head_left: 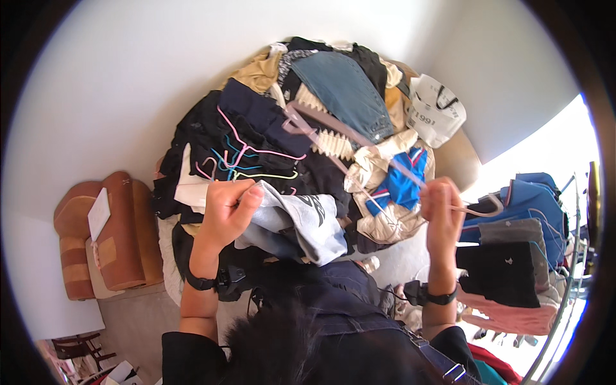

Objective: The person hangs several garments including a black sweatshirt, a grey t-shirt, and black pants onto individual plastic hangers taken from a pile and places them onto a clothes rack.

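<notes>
My left hand (230, 207) grips a light grey garment (308, 226) with dark lettering, which hangs down to the right in front of my body. My right hand (440, 216) is closed around a pale pink clothes hanger (339, 130). The hanger is blurred and stretches up and left over the clothes pile, its hook poking out to the right of the hand. Beyond my left hand, several pink, blue and green hangers (240, 154) lie on dark clothes (197, 130). A blue garment (402, 180) with red and white trim rests on a cream garment (363, 183) left of my right hand.
Blue jeans (344, 86) and tan clothes (257, 72) top the far pile. A white bag (435, 113) bearing writing stands at the back right. Clothes including a black garment (498, 274) hang on a metal rack (572, 255) at right. A brown sofa (115, 240) stands left.
</notes>
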### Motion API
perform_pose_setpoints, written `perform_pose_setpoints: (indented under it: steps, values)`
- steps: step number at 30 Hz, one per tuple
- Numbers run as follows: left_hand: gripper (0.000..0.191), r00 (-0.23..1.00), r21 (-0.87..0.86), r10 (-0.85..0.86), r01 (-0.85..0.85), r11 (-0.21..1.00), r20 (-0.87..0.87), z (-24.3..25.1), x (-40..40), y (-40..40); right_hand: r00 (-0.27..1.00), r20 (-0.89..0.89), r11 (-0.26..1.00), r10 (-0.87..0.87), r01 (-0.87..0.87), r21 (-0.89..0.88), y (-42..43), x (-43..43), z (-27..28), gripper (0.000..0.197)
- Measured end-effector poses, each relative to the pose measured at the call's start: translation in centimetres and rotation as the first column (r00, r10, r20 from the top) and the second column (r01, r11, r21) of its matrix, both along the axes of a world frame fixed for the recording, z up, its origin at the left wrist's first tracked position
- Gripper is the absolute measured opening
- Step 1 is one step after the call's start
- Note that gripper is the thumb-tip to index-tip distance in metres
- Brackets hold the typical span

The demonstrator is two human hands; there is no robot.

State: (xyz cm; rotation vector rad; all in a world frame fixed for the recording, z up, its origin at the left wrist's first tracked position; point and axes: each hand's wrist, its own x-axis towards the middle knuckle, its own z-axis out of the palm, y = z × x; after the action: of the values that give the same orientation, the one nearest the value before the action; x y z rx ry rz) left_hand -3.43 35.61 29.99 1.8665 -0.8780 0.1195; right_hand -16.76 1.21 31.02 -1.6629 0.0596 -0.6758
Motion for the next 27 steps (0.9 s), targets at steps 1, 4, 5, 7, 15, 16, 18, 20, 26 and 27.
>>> perform_pose_setpoints:
  steps: [1,4,5,7,15,16,18,20,26,27]
  values:
    - [0.050,1.000,-0.037,0.025,-0.024,0.999,0.019,0.3,0.1,0.3,0.999,0.031,0.983,-0.012,0.006,0.181,-0.4,-0.1,0.4,0.038]
    - [0.049,0.996,-0.062,0.066,-0.062,0.996,0.066,1.1,0.9,0.8,0.972,0.233,0.827,0.014,-0.142,0.543,0.7,0.3,2.7,0.040]
    - [0.049,0.994,-0.051,0.070,-0.065,0.997,0.089,1.4,1.2,0.8,0.971,0.239,0.824,0.023,-0.154,0.545,1.3,1.0,3.0,0.040]
    - [0.047,0.993,-0.041,0.065,-0.061,0.997,0.103,2.1,1.5,-0.2,0.913,0.404,0.635,0.055,-0.344,0.691,2.7,2.2,3.8,0.037]
    - [0.049,0.985,-0.047,0.094,-0.088,0.995,0.144,4.2,2.2,-2.3,0.809,0.586,0.557,-0.033,-0.472,0.683,5.7,3.5,7.0,0.034]
    - [0.048,0.987,-0.041,0.085,-0.080,0.996,0.139,4.3,2.3,-2.4,0.810,0.583,0.587,-0.052,-0.448,0.675,5.9,3.5,7.1,0.034]
    - [0.048,0.992,-0.028,0.075,-0.073,0.997,0.103,4.2,2.4,-2.6,0.816,0.573,0.627,-0.076,-0.407,0.664,6.1,3.5,6.9,0.035]
    - [0.048,0.989,-0.025,0.094,-0.092,0.995,0.114,4.2,2.2,-2.7,0.794,0.607,0.643,-0.041,-0.444,0.624,6.4,3.7,6.2,0.033]
    - [0.048,0.984,0.015,0.111,-0.114,0.993,0.138,4.2,2.6,-2.3,0.778,0.627,0.739,-0.040,-0.399,0.543,6.6,3.1,5.8,0.032]
    - [0.048,0.982,0.023,0.113,-0.117,0.993,0.149,4.1,2.7,-2.3,0.774,0.632,0.745,-0.033,-0.403,0.532,6.4,3.0,5.8,0.032]
